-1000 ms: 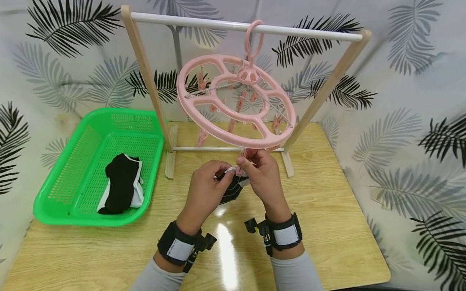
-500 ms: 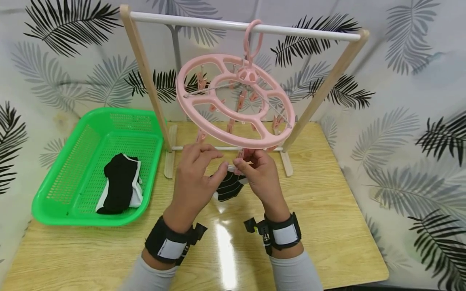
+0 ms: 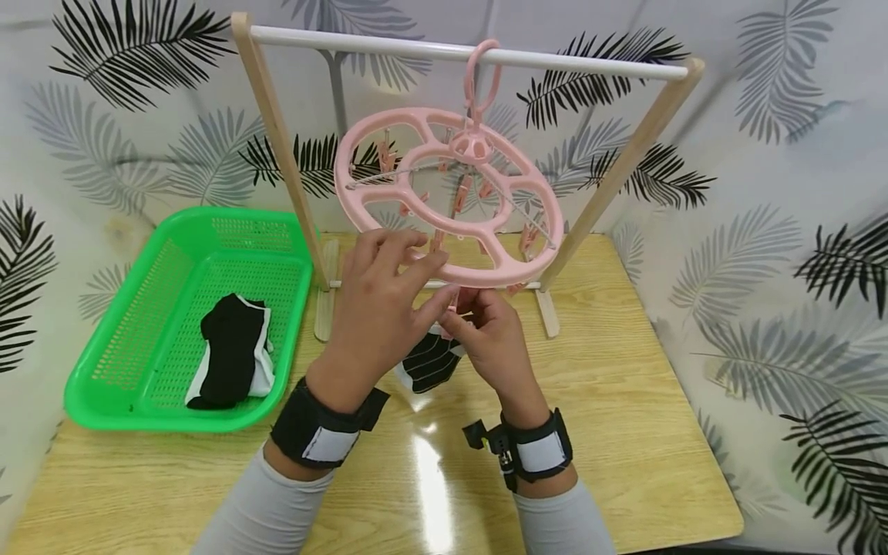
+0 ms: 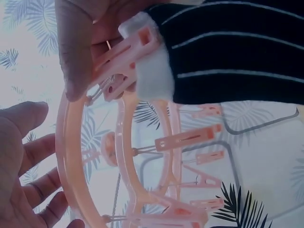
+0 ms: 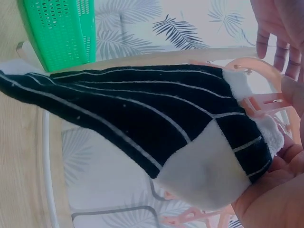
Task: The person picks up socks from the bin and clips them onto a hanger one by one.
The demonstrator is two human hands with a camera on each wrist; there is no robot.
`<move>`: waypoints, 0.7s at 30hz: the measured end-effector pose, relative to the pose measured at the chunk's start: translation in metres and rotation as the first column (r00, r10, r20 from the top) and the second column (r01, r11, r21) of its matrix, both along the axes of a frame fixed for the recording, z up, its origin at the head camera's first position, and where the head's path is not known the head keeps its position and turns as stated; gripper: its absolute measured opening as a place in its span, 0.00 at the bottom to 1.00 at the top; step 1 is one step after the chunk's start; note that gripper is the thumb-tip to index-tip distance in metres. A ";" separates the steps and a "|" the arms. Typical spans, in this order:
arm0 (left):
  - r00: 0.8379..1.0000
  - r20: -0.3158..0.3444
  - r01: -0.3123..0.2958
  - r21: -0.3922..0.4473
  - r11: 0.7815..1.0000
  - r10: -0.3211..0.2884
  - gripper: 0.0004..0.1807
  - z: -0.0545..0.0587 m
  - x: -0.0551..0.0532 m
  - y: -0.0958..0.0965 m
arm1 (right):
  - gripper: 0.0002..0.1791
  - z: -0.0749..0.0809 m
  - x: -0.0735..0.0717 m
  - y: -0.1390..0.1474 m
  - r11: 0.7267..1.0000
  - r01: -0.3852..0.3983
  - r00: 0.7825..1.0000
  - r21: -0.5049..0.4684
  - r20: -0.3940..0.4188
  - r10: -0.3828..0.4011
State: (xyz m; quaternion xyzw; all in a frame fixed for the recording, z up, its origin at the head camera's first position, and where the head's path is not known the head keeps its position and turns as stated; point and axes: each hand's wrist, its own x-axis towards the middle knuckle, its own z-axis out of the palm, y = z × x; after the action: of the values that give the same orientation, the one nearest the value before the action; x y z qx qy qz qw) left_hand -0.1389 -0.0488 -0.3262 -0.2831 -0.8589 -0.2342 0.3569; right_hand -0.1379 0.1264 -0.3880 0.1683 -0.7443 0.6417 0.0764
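A black sock [image 3: 433, 364] with thin white stripes and white cuff and heel hangs below the ring of a pink round clip hanger [image 3: 509, 274]. A pink clothespin [image 4: 142, 42] sits over its white cuff. My right hand [image 3: 496, 339] pinches this clothespin at the cuff, its thumb in front and fingers behind. My left hand [image 3: 375, 308] is raised at the near left of the ring, fingers spread and holding nothing. Its thumb lies close to the clothespin in the head view. The left fingers [image 4: 38, 152] are beside the outer rim in the left wrist view.
A white rail [image 3: 388, 42] on wooden posts carries the hanger; several more clothespins [image 4: 187, 138] dangle from it. At left stands a green basket [image 3: 97, 397] with black-and-white socks [image 3: 236, 347] inside. Everything rests on a wooden table [image 3: 624, 462] against a leaf-patterned backdrop.
My left hand has let go of the sock cuff, opened, and moved up and left to the ring. The right hand stays at the clothespin; the ring has shifted slightly.
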 end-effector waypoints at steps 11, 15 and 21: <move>0.997 0.072 -0.015 0.034 0.999 0.013 0.23 -0.004 -0.003 -0.004 | 0.09 0.010 0.007 -0.008 0.999 0.012 1.000 0.043 0.028 -0.014; 0.997 0.081 -0.023 0.047 0.999 0.020 0.23 -0.007 -0.004 -0.006 | 0.08 0.022 0.012 -0.011 0.997 0.006 1.000 0.078 0.003 -0.006; 0.996 0.092 -0.021 0.063 0.998 0.015 0.23 -0.011 -0.004 -0.008 | 0.11 0.017 0.009 -0.011 0.995 -0.020 0.999 0.099 0.040 0.016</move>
State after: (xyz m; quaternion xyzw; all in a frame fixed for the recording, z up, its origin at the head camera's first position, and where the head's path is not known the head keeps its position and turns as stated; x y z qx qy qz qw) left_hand -0.1428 -0.0571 -0.3370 -0.2528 -0.8689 -0.2707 0.3283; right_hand -0.1286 0.1156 -0.3706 0.1660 -0.7752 0.6076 0.0474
